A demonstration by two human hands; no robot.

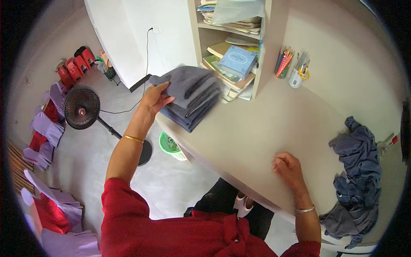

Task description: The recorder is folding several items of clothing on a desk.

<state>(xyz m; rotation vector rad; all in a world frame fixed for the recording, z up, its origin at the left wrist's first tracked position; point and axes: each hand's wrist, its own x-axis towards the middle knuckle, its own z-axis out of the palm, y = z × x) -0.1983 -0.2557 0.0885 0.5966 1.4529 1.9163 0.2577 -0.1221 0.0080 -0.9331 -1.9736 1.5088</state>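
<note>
A stack of folded grey-blue cloths [192,100] lies at the far left end of the desk [252,124], beside the shelf. My left hand [156,98] reaches out to it and grips the left edge of the top grey cloth [186,81], fingers above and thumb below. Near the desk's front edge, my right hand [287,168] rests with curled fingers and shows nothing in them. To its right is a loose heap of crumpled dark grey and blue cloths [357,180], apart from the hand.
An open shelf [261,55] holds papers and a blue box [238,60]. Pens stand in a white cup [295,79] by the wall. Below the desk are a green-and-white basket [171,145] and a standing fan [82,108]. Chairs with purple covers [49,126] line the left.
</note>
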